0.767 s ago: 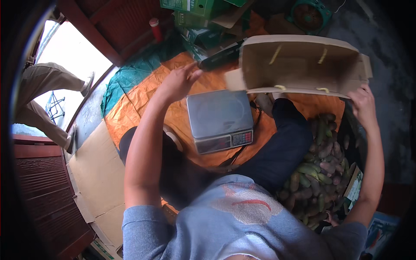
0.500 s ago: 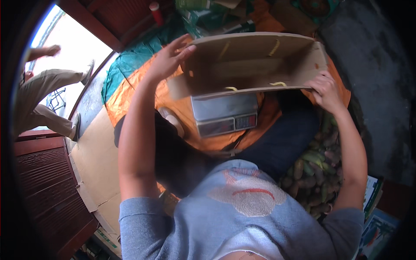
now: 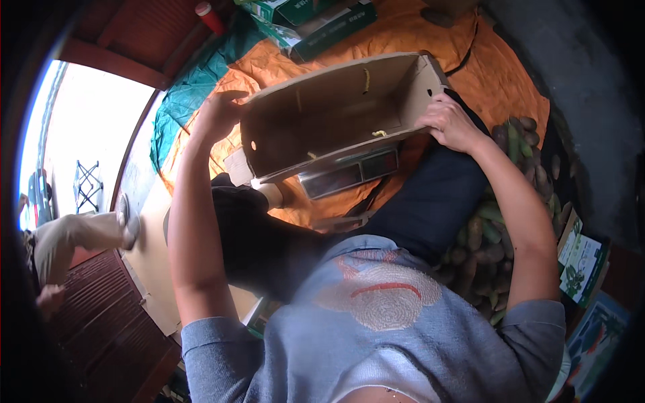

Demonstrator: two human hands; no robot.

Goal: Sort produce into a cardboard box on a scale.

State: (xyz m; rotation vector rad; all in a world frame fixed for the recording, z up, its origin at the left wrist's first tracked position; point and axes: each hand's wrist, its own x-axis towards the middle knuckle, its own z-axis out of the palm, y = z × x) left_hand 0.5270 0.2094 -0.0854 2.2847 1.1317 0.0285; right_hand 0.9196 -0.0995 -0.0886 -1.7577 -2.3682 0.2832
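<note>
An open-topped cardboard box (image 3: 336, 121) with short yellow cords through its walls is tilted between my hands, its inside facing me. No goods show inside it. My left hand (image 3: 218, 119) grips its left end near the far corner, with the fingers partly hidden behind the board. My right hand (image 3: 451, 124) is closed over the right end of the near rim. Beneath the box is a metal-topped scale (image 3: 349, 174) with a dark display panel, its top mostly covered. Whether the box rests on it I cannot tell.
Orange sheeting (image 3: 507, 80) lies under the scale. Brown and green cucumber-like vegetables (image 3: 484, 248) are heaped beside my right leg. Green boxes (image 3: 316, 30) stand at the far side, a red-capped container (image 3: 209, 19) far left. Another person's leg (image 3: 80, 238) is at the left doorway.
The box has shifted left and lower in view, covering more of the scale, and both my hands have moved with it. The person at the left has changed position. The view has shifted too.
</note>
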